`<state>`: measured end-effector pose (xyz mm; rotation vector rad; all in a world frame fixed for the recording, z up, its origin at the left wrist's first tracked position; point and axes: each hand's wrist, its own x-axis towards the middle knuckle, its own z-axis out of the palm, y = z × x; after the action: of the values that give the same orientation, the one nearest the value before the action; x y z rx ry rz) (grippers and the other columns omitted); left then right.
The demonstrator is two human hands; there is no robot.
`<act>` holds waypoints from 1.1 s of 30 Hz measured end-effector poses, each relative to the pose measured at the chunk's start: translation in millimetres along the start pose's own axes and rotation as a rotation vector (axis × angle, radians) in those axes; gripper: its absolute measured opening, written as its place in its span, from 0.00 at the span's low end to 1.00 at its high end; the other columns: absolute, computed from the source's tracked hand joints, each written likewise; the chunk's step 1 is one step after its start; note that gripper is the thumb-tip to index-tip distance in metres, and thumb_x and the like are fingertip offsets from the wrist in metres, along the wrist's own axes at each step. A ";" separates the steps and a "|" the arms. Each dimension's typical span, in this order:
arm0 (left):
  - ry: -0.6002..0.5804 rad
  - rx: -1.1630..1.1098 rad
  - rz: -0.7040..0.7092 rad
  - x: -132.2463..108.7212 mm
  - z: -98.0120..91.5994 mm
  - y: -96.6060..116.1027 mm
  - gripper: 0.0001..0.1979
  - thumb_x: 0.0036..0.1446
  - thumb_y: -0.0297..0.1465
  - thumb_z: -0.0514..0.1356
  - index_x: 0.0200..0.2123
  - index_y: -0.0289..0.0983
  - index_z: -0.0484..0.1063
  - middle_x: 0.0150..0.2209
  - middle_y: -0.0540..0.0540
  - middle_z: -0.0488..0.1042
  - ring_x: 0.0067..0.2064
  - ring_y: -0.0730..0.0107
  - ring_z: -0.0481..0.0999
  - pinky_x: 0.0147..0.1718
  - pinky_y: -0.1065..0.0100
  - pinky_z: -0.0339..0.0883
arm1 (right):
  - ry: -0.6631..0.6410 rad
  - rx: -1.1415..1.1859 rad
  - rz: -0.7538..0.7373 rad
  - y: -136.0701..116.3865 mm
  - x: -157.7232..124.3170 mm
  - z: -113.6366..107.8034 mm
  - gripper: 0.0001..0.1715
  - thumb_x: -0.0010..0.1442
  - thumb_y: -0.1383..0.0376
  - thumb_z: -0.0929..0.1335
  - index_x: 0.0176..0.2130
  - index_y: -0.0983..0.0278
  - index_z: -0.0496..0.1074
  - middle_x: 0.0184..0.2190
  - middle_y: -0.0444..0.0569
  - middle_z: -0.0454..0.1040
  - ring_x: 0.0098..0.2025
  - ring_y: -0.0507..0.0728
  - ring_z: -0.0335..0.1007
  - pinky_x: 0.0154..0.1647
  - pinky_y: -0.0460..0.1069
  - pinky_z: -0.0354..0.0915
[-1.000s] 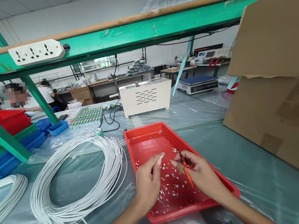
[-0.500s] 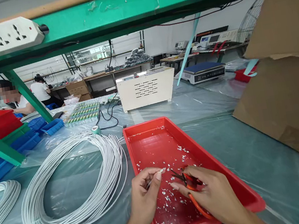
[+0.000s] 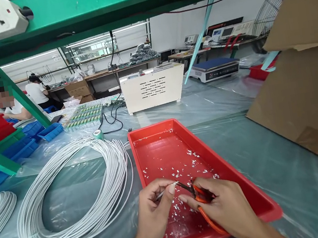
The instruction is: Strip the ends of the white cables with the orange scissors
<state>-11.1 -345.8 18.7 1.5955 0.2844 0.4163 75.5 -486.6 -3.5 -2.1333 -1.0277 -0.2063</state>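
Observation:
My left hand [image 3: 154, 214] pinches the end of a thin white wire [image 3: 164, 191] over a red tray [image 3: 249, 185]. My right hand [image 3: 226, 209] grips orange-handled cutters [image 3: 200, 201], whose dark jaws meet the wire's tip. Both hands hover over the tray's near half, which is littered with small white insulation scraps [image 3: 182, 171]. A large coil of white wires [image 3: 69, 197] lies on the plastic-covered table to the left of the tray.
A cardboard box [image 3: 307, 83] stands at the right. A cream machine [image 3: 152, 87] sits behind the tray, a scale [image 3: 214, 69] farther right. Blue and red bins [image 3: 2, 139] line the left under a green shelf frame [image 3: 92, 4]. Two people sit at far left.
My hands moved nearer along the tray, and the cutter jaws came up to the wire tip. The camera tilted down slightly.

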 end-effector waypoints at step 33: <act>-0.063 0.165 0.137 -5.5 2.1 1.0 0.08 0.57 0.30 0.55 0.30 0.35 0.72 0.27 0.49 0.74 0.29 0.73 0.71 0.29 0.74 0.63 | 0.057 -0.043 -0.038 -5.3 -3.7 1.3 0.27 0.58 0.51 0.63 0.20 0.63 0.49 0.14 0.37 0.50 0.17 0.49 0.44 0.20 0.45 0.42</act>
<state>-15.3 -350.1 19.1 1.7934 0.1649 0.4559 68.9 -485.9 -3.0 -2.1354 -1.0395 -0.3085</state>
